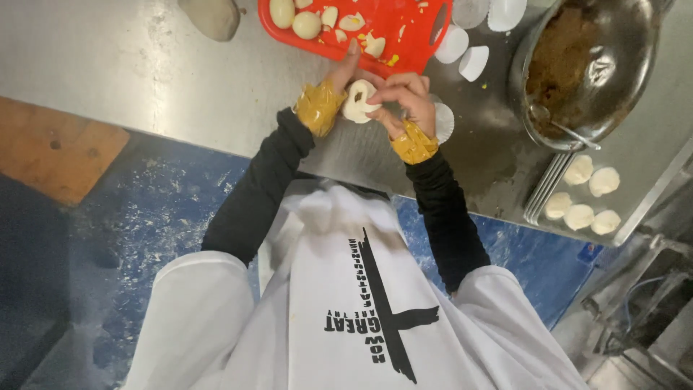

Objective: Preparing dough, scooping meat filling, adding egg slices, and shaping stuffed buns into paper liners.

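While a red plastic cutting board point(404, 36) with peeled eggs and egg pieces lies just beyond the hands, a big steel bowl of brown filling point(577, 65) with a spoon in it stands to the right side of the picture, and white paper cups point(462, 50) are scattered between the two. Near the tabletop's edge a tray holds finished pale dough buns point(588, 195). A grey dough lump point(211, 16) sits at the far left. The round white dough ball point(359, 101), with a dark spot of filling at its open top, is held above the steel tabletop point(130, 79). The left hand point(345, 76) cups it from behind; the right hand point(406, 97) has its fingers closed, pinching the rim. Both wrists wear yellow tape over black sleeves. Bare steel stretches left of the hands; blue floor shows below the edge.
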